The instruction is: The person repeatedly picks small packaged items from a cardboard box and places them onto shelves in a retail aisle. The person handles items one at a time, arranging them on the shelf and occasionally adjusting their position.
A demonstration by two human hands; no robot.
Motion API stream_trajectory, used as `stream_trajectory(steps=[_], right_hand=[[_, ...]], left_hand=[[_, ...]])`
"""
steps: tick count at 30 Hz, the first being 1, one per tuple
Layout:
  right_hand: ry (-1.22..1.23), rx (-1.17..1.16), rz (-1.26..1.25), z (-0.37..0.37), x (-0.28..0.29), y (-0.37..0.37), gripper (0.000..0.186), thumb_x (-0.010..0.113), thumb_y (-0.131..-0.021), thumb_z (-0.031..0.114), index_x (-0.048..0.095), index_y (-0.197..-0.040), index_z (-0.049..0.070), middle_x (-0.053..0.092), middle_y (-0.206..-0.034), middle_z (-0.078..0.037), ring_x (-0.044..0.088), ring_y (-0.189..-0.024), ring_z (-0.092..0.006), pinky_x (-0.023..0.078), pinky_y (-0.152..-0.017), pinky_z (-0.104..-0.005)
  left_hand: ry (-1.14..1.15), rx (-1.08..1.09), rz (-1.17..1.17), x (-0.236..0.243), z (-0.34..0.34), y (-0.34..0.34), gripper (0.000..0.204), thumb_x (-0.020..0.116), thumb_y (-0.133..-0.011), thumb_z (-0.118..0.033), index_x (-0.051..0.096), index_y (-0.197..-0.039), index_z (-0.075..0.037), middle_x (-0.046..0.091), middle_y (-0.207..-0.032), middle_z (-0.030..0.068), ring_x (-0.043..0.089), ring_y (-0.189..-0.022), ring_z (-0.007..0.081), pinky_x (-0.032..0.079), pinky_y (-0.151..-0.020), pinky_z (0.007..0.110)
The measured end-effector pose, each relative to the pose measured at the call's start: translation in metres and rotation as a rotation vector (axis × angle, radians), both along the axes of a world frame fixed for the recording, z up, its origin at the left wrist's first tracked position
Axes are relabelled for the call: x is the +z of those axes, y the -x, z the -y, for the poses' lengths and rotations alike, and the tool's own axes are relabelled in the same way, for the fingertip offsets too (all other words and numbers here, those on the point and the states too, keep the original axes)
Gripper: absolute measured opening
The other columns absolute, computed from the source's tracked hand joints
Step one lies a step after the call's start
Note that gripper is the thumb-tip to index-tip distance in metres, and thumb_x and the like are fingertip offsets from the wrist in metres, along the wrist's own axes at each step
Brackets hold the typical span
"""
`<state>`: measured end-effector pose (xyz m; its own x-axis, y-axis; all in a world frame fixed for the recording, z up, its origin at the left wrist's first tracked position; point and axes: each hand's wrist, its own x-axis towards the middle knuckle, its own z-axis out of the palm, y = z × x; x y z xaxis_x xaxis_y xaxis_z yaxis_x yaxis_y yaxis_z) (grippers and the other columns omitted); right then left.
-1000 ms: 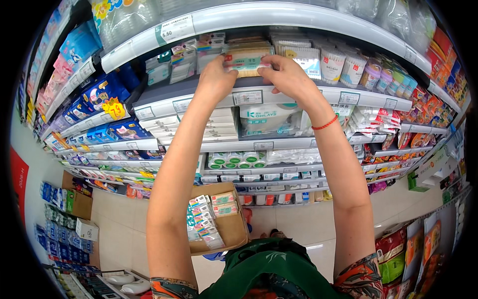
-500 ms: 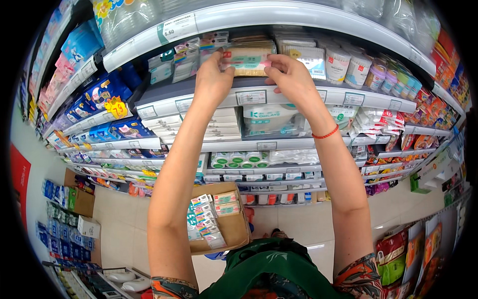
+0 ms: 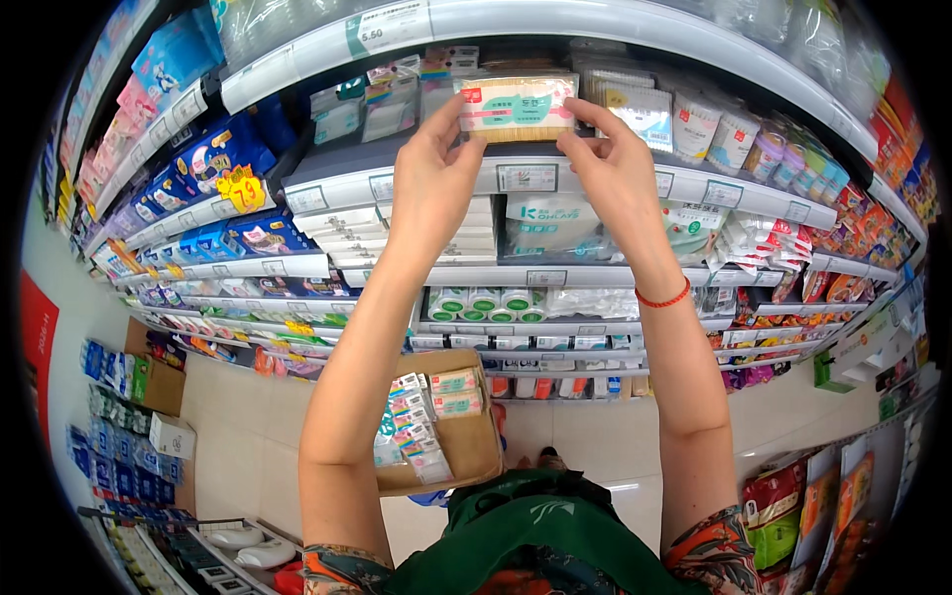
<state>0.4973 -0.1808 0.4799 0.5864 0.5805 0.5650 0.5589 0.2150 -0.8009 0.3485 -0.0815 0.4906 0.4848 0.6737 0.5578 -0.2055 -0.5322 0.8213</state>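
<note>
Between both hands is a flat pack of thin wooden sticks, with a pale green and pink label and a small red corner patch. Its broad face is turned toward me at the front of the upper shelf. My left hand is closed on its left end, thumb low and fingers at the side. At the opposite end, my right hand grips it with the index finger on the upper corner and the thumb below. More flat packs stand behind it, mostly hidden. A red cord circles my right wrist.
Small hanging packs stand to the left; white boxes and lidded tubs to the right. A shelf edge overhangs the hands. Below, an open cardboard box holds several similar packs, and a green apron covers my front.
The pack has tipped so its label faces me more fully and sits slightly higher, with both hands still on its ends. The whole view has shifted a little.
</note>
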Motion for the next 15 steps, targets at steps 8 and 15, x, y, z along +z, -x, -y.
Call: stream_trajectory(steps=[8, 15], right_hand=[[-0.034, 0.087, -0.047, 0.016, -0.012, 0.044, 0.038, 0.062, -0.083, 0.005, 0.056, -0.120, 0.001, 0.054, -0.118, -0.014, 0.065, -0.088, -0.0170, 0.053, -0.074, -0.0281], [-0.089, 0.193, -0.057, 0.020, -0.047, 0.079, 0.037, 0.061, -0.084, 0.001, 0.055, -0.120, 0.003, 0.050, -0.120, -0.013, 0.064, -0.088, -0.0158, 0.053, -0.072, -0.0253]], left_hand=[[0.096, -0.036, 0.021, -0.027, 0.016, 0.044, 0.052, 0.056, -0.091, -0.005, 0.038, -0.139, 0.005, 0.051, -0.133, 0.0202, 0.050, -0.122, 0.0198, 0.040, -0.099, 0.027], [0.168, -0.066, 0.057, -0.062, 0.027, 0.084, 0.053, 0.053, -0.091, 0.002, 0.035, -0.141, 0.003, 0.044, -0.139, 0.0190, 0.043, -0.130, 0.0233, 0.039, -0.103, 0.030]])
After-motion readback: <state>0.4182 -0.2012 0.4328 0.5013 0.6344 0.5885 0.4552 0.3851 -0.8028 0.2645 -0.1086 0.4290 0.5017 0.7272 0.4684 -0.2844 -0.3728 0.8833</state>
